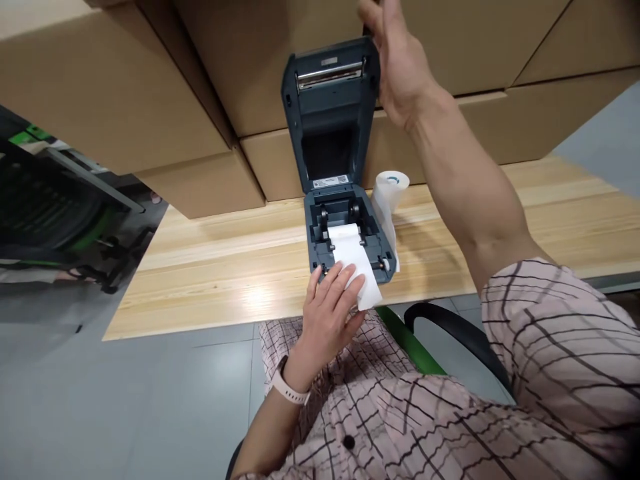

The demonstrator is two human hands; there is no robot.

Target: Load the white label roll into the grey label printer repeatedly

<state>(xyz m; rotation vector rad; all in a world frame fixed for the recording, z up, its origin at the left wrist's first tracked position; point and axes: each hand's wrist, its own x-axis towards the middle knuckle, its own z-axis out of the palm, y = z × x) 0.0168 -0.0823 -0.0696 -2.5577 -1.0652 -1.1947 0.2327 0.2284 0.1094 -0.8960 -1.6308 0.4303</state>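
Note:
A dark grey label printer [314, 233] stands on the wooden table with its lid [330, 110] raised. From a small white roll inside it, a strip of label paper [350, 248] runs forward over the front edge. My left hand [330, 310] lies on this strip at the printer's front, fingers apart and slightly bent; its thumb is beside the strip's loose end. Against the right side of the raised lid is my right hand [403, 77], its visible fingers stretched upward. The top frame edge cuts some of them off. Right of the printer stands another white paper roll [393, 183], partly unwound.
Cardboard boxes [115, 87] are stacked along the back of the wooden table [215, 267], close behind the lid. A chair with a black armrest [450, 327] and green seat is below the front edge. Black and green chairs [55, 213] stand at the left.

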